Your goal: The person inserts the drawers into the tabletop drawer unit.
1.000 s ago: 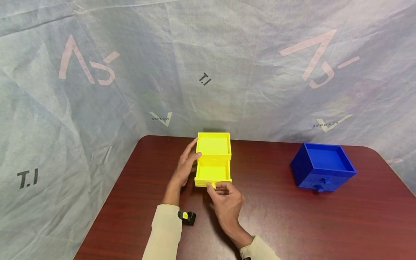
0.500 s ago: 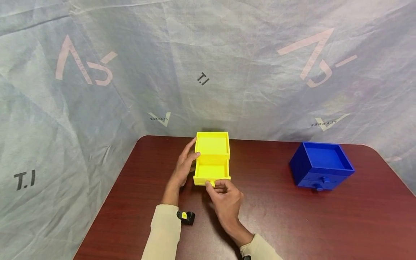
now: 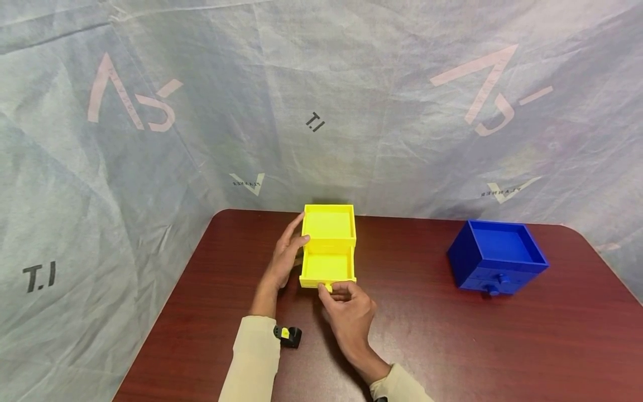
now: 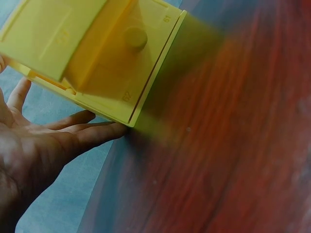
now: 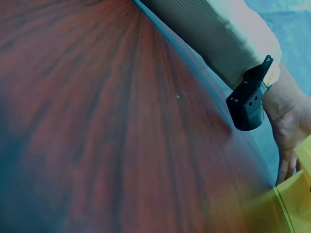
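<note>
In the head view, a small yellow drawer box [image 3: 329,223] with a tray-like top stands near the table's far edge. Its upper drawer [image 3: 328,263] is pulled out toward me, and nothing lies inside it. The thumb and fingers of my right hand [image 3: 350,321] pinch this drawer's round knob [image 3: 329,287]. My left hand [image 3: 284,259] rests along the box's left side, thumb at the front corner. In the left wrist view, extended fingers [image 4: 99,136] touch the side of the box, and the lower drawer's knob [image 4: 136,38] shows beneath the drawn-out drawer.
To the right stands a blue drawer box [image 3: 497,259], its two drawers closed and knobs facing forward. The dark red wooden table [image 3: 422,335] meets a grey fabric backdrop [image 3: 392,139] behind and at the left. A black wrist camera [image 3: 290,337] sits on the left sleeve.
The drawer's front dips slightly compared with half a second ago. Both hands keep their places, and the boxes stay put.
</note>
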`<state>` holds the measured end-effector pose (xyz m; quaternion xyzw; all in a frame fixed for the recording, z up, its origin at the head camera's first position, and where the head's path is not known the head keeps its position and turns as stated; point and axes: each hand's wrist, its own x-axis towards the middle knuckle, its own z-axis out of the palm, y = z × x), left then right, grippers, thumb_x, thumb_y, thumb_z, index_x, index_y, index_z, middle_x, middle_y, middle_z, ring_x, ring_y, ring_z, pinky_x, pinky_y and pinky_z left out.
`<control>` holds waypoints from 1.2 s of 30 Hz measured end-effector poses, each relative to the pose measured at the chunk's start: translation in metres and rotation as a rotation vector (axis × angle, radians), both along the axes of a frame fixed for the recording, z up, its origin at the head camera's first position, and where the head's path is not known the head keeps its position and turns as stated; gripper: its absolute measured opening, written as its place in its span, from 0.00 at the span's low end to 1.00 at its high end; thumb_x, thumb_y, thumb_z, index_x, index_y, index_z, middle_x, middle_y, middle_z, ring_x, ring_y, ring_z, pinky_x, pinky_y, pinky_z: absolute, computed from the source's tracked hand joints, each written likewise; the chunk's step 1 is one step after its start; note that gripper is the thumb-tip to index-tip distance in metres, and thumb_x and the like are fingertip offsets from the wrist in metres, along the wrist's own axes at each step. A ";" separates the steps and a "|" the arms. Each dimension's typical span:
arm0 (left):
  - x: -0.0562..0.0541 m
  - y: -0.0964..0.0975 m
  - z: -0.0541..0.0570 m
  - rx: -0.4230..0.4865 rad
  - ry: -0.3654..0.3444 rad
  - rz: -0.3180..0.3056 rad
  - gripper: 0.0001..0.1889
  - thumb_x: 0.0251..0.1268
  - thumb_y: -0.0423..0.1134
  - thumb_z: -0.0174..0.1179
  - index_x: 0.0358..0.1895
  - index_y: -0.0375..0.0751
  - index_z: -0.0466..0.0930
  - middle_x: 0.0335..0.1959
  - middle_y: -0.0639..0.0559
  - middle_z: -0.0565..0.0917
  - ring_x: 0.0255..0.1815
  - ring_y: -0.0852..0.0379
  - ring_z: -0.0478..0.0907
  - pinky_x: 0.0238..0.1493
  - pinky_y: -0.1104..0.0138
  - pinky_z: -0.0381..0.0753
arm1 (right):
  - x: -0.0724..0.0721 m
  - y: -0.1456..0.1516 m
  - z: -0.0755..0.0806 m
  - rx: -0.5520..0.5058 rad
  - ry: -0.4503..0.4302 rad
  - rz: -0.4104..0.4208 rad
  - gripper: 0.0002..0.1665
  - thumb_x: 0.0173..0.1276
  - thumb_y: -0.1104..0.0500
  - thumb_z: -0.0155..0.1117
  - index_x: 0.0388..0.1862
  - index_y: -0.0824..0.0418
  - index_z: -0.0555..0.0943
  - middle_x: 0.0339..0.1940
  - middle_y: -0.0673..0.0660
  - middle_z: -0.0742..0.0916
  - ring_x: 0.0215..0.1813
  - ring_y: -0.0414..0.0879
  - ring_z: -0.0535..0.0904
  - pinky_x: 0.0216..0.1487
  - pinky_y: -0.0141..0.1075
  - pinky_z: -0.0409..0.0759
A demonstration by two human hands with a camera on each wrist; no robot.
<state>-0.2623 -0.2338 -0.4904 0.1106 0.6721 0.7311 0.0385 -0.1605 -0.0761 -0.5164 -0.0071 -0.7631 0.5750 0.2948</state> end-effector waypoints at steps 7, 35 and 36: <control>0.013 0.002 0.020 -0.005 0.010 -0.010 0.32 0.77 0.37 0.49 0.81 0.50 0.51 0.72 0.37 0.65 0.62 0.39 0.73 0.58 0.38 0.72 | -0.002 0.002 0.003 0.036 0.025 -0.025 0.10 0.50 0.59 0.81 0.25 0.57 0.84 0.20 0.48 0.87 0.21 0.36 0.82 0.23 0.30 0.80; -0.006 0.000 -0.012 0.003 0.026 0.012 0.30 0.77 0.41 0.51 0.78 0.65 0.56 0.71 0.43 0.67 0.63 0.37 0.72 0.57 0.36 0.71 | -0.011 0.000 0.002 0.013 -0.025 -0.067 0.10 0.50 0.58 0.80 0.25 0.56 0.85 0.20 0.47 0.87 0.22 0.35 0.83 0.24 0.30 0.80; -0.006 0.000 -0.012 0.004 0.024 0.011 0.30 0.78 0.41 0.51 0.79 0.64 0.56 0.71 0.43 0.66 0.64 0.37 0.72 0.57 0.36 0.71 | -0.011 0.000 0.002 0.012 -0.023 -0.069 0.10 0.50 0.58 0.80 0.25 0.56 0.85 0.20 0.47 0.87 0.22 0.36 0.83 0.24 0.30 0.80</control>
